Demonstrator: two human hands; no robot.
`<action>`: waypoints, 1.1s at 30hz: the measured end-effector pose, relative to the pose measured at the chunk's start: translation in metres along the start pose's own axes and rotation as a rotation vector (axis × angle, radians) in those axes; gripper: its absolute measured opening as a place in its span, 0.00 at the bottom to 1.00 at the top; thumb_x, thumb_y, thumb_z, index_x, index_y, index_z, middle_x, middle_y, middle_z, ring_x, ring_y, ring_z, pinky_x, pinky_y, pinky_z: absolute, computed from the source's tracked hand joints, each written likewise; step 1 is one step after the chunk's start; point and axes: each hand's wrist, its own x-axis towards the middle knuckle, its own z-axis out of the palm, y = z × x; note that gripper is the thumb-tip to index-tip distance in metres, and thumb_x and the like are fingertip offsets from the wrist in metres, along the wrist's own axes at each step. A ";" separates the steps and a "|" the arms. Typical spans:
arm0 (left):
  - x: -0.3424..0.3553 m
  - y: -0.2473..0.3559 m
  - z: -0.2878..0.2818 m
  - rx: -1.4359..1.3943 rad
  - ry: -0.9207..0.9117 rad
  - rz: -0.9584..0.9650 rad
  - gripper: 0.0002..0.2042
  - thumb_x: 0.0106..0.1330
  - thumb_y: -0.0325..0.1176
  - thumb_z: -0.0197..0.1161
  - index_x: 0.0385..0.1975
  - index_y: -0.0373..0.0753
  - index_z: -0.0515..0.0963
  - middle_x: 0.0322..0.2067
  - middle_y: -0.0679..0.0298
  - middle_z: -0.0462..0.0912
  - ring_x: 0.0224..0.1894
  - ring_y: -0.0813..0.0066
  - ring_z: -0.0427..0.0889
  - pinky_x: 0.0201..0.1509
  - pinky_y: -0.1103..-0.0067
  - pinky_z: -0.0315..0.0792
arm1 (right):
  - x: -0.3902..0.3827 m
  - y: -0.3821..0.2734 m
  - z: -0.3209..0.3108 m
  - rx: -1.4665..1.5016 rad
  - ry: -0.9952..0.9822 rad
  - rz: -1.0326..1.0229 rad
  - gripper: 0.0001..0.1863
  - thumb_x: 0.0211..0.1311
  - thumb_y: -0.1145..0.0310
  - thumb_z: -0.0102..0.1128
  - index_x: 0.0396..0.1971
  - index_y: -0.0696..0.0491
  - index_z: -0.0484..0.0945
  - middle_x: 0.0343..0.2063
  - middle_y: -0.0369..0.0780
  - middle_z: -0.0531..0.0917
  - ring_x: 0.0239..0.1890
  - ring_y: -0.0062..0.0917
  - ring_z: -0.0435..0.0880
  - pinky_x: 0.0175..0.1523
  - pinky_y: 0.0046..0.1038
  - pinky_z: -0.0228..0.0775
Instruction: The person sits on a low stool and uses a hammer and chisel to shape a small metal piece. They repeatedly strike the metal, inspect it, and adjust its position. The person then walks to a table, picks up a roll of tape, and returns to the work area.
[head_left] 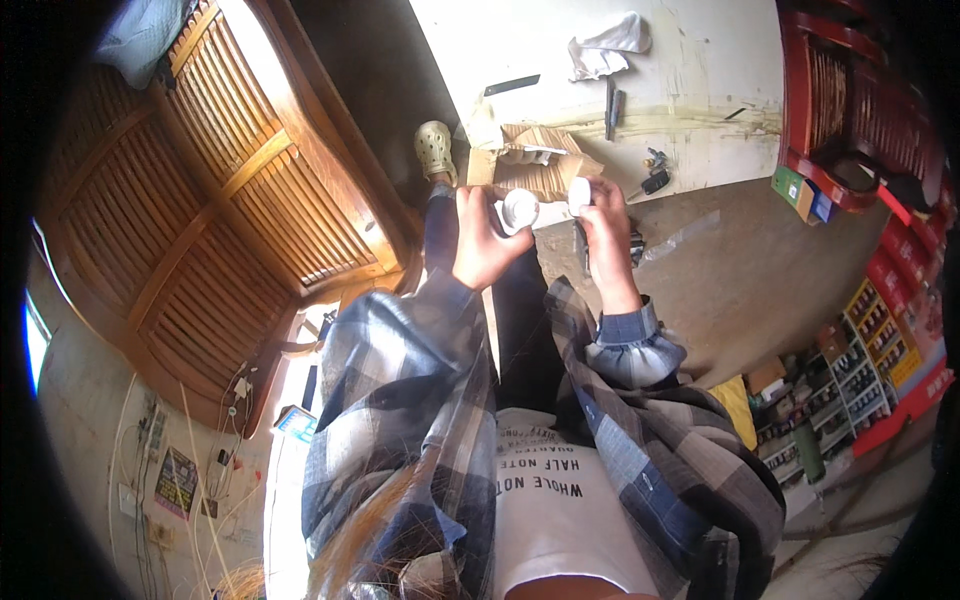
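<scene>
My left hand (482, 240) is closed around a small white round piece (520, 211), its circular face turned up and its exact kind unclear. In my right hand (608, 235), a white disc-shaped piece that looks like a cap (579, 194) is pinched between thumb and fingers. The two white pieces are a short way apart, held in front of my lap. Just beyond them is an open cardboard box (482, 166) with crumpled brown paper and something white inside.
On the white table (690, 90) lie a white cloth or glove (612, 45), a black strip (512, 85), dark tools (612, 110) and a small black object (655, 180). A slatted wooden bench (250, 180) stands left, a red chair (835, 100) far right. Stocked shelves (855, 370) line the right.
</scene>
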 end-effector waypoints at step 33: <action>0.020 -0.074 0.041 -0.021 0.239 -0.032 0.22 0.46 0.26 0.63 0.45 0.36 0.70 0.39 0.57 0.69 0.41 0.62 0.73 0.49 0.71 0.69 | 0.054 0.096 -0.051 -0.901 0.260 -0.363 0.17 0.48 0.70 0.67 0.37 0.58 0.71 0.31 0.44 0.78 0.37 0.36 0.77 0.43 0.33 0.69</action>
